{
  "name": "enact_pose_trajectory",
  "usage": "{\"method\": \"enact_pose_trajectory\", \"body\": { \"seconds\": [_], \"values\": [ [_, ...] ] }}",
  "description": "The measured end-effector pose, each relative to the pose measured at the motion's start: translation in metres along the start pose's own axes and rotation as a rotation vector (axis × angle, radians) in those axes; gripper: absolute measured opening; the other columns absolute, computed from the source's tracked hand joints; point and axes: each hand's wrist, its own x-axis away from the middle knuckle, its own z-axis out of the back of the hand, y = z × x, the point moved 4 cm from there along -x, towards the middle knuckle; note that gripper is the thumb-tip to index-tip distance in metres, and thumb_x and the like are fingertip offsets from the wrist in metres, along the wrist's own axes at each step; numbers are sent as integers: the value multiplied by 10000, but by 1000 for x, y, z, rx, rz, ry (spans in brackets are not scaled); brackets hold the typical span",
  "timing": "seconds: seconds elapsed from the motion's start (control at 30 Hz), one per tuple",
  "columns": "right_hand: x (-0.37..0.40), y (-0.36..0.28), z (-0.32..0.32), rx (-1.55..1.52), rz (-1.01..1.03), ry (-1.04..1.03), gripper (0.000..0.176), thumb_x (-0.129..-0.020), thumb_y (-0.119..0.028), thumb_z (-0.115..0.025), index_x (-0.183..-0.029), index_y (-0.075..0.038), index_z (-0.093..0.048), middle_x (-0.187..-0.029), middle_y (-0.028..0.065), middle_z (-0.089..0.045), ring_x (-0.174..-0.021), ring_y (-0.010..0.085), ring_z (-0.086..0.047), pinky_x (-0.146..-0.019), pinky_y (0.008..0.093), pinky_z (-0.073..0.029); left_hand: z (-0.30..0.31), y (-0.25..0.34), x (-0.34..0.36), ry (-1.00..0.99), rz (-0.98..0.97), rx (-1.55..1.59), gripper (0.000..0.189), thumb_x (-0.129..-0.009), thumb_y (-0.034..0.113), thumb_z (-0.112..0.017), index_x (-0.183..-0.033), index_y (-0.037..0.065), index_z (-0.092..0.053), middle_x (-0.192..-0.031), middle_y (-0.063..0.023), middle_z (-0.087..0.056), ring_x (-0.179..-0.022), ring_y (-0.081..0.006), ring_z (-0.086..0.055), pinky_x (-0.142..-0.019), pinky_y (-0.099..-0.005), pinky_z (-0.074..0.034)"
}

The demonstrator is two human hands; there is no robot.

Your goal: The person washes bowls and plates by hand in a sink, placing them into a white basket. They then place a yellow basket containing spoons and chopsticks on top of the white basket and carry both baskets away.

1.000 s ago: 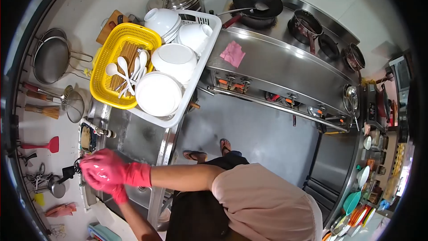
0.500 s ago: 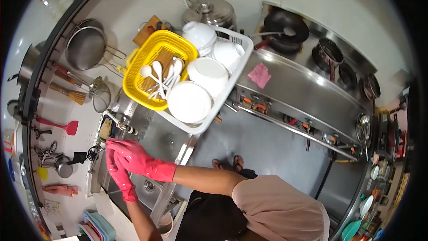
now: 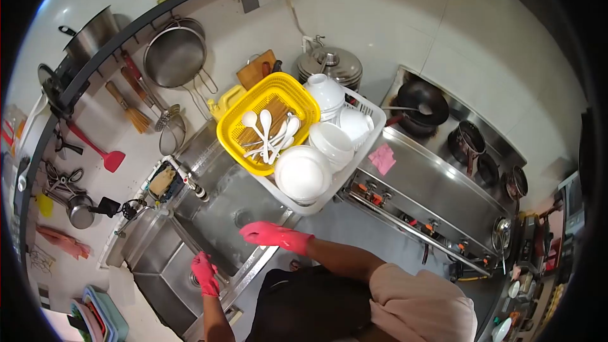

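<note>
Both my hands wear wet pink rubber gloves. My left hand [image 3: 206,273] is low over the left basin of the steel sink [image 3: 152,250], near its drain and the divider. Its fingers look curled; whether anything is in them cannot be made out. My right hand [image 3: 272,235] reaches over the near edge of the right basin, fingers stretched forward, nothing seen in it. Beyond it stands a white rack [image 3: 373,136] with white bowls [image 3: 304,174] and a yellow basket [image 3: 237,149] holding white spoons [image 3: 278,136] and chopsticks [image 3: 278,111].
A tap [image 3: 196,189] and a sponge [image 3: 163,180] are at the sink's back left. Strainers [image 3: 174,57] and a red spatula [image 3: 98,147] hang on the wall. To the right, a stove counter bears a pink cloth [image 3: 382,159] and a wok [image 3: 421,106].
My hands, together at the sink's left side before, have come apart. The left is lower over the left basin, the right farther right. The camera view has shifted too.
</note>
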Motion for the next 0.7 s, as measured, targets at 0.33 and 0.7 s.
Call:
{"method": "enact_pose_trajectory", "body": {
  "seconds": [0.33,0.7],
  "values": [
    [57,-89,109,-423,-114,2,390,-973,-113,-620,-1348,-13,-580,-1275,81,-662,-1187,176,-612,-1037,327,-470,-74,-10,-52,30,-279,-654,317,-893,269,-678,-1155,92,-692,-1064,-125,-730,-906,-238,-700,-888,-404,-534],
    [90,-110,279,-399,-67,643,340,-997,-120,-572,-1301,30,-589,-1192,178,-691,-1046,236,-691,-949,337,-537,-174,61,-21,134,-839,-355,268,-944,225,-644,-1111,21,-692,-1026,-94,-712,-970,-184,-654,-899,-314,-501]
  ]
}}
